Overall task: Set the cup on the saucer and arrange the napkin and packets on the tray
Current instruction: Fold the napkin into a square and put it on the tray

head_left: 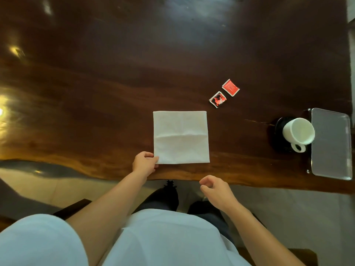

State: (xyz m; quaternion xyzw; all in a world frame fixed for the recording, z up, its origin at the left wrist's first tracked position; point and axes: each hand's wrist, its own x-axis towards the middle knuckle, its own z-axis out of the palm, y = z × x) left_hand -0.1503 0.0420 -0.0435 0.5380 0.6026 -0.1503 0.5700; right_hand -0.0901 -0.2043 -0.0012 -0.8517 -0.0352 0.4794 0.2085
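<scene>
A white napkin (181,137) lies unfolded and flat near the table's front edge. My left hand (145,163) pinches its near left corner. My right hand (216,190) hovers just off the front edge with curled, parted fingers and nothing in it. Two red packets (218,99) (230,87) lie side by side beyond the napkin's far right corner. At the right, a white cup (298,132) stands on a dark saucer (279,129), its handle facing me. A grey rectangular tray (331,144) sits right beside the cup, bare.
The dark wooden table (115,73) stretches far back and left, with glare spots on its surface. Its front edge runs just under my hands. My lap and a chair are below, over a pale floor.
</scene>
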